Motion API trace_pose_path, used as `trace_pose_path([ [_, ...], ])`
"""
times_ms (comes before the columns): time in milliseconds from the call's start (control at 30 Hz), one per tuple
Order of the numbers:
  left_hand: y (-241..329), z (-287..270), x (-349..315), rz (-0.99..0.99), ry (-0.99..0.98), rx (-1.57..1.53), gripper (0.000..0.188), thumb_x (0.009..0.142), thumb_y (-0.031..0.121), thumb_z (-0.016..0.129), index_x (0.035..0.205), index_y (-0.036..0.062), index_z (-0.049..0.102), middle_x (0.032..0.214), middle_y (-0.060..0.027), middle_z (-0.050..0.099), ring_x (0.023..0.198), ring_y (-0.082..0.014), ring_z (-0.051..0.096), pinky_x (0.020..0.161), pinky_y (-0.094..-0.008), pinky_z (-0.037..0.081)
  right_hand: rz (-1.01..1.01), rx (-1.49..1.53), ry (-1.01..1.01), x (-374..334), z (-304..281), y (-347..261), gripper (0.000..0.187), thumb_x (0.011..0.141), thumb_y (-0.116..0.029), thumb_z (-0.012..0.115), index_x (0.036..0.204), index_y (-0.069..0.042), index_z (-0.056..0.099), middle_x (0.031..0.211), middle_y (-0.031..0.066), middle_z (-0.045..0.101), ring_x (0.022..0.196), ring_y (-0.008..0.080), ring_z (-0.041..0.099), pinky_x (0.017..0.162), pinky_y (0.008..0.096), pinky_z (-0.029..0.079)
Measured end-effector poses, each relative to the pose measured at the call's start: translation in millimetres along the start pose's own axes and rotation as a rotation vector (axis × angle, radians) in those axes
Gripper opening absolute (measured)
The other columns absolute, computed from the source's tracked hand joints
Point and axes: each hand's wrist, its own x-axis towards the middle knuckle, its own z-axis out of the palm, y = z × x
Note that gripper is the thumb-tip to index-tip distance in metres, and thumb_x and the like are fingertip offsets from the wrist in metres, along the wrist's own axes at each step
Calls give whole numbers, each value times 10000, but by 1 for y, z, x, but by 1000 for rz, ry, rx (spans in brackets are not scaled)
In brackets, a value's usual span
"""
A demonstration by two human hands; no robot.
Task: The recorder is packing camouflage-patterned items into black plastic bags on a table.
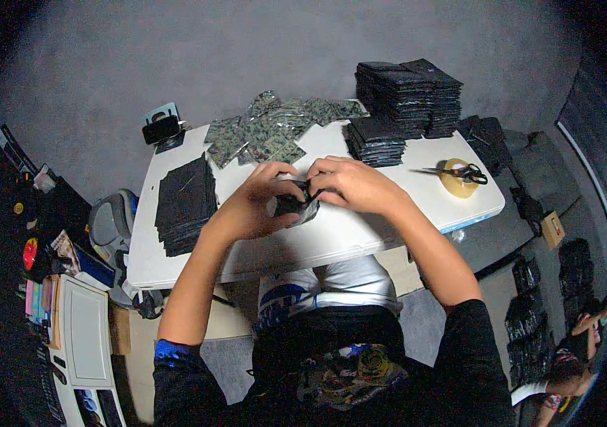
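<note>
Both my hands are closed on a small dark packet (297,204) with shiny clear plastic about it, low over the near middle of the white table (317,238). My left hand (264,201) grips its left side, thumb below and fingers curled above. At its upper right edge, the fingers of my right hand (352,186) pinch the plastic. Part of the packet is covered by my fingers, and what lies inside it I cannot make out. Just beyond my hands is a loose heap of green patterned packets (268,135) in clear plastic.
Left on the table is a stack of flat black pieces (186,203); taller black stacks (410,96) stand back right. Scissors (471,173) rest on a tape roll (458,186). A phone (161,129) sits on a stand. Another person's arm (567,384) shows lower right.
</note>
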Motion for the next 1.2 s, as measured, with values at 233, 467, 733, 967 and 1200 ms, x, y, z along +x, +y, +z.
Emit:
trace_pose_path([
  [233,-12,-8,3,18,31,-100,244,764,75,878,959,109,735,1336,-92,595,1297,-330,537,1097,-428,453,58,121,-1,1,-6,2,167,892,-178,777,978,-41,736,1188,101,679,1136,327,656,996,441,528],
  [467,-11,-15,10,59,85,108,353,713,27,860,1016,120,703,1335,-96,600,1286,-342,536,1094,-457,439,42,183,112,13,-4,-9,222,839,-200,843,837,-19,714,1233,127,676,1210,340,619,1032,450,501],
  [733,-6,-20,21,81,67,15,342,676,-86,805,936,108,696,1394,-107,571,1319,-367,521,1123,-465,424,-3,251,211,25,-10,-25,286,728,-293,921,853,-95,758,1432,196,549,1364,405,493,1153,489,392],
  [967,-28,-29,20,96,77,-41,257,656,-126,715,837,51,672,1453,-138,575,1352,-334,534,1173,-447,398,-51,69,61,19,-14,-4,331,722,-359,922,905,-137,759,1557,207,470,1430,436,443,1188,550,352],
  [1200,-41,-21,22,64,84,-85,264,655,-175,674,807,38,642,1421,-137,586,1311,-318,556,1134,-435,442,22,232,73,23,12,-1,177,845,-211,846,965,-107,766,1539,182,495,1446,405,441,1188,515,379],
])
